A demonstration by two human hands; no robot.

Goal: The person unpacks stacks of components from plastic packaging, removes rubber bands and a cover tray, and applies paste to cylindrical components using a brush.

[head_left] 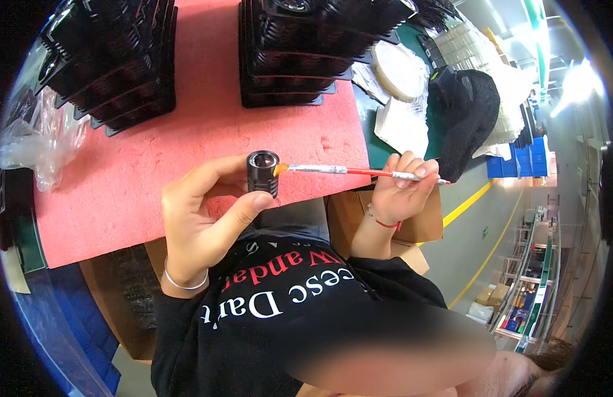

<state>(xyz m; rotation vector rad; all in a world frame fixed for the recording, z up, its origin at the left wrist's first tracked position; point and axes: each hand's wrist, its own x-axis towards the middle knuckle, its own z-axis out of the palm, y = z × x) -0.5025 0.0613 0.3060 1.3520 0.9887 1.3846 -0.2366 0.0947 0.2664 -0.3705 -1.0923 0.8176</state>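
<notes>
My left hand [204, 218] grips a short black cylinder [261, 182] between thumb and fingers. The cylinder is upright, with a glassy, shiny round top facing up and ridges near its lower end. In my right hand [406, 188] is a thin brush [366, 171] with a red and white handle, pinched near its far end. It lies roughly level, and its yellowish bristles are at the cylinder's right side, just below the rim. Both hands are at the front edge of a pink foam sheet [214, 135].
Stacked black trays [134, 86] stand at the back left, with more stacked trays [286, 73] at the back centre. Clear plastic bags [45, 142] lie at left. A tape roll [400, 71], white paper [402, 126] and a black mesh item [472, 109] are on the right. Cardboard boxes [422, 215] sit below.
</notes>
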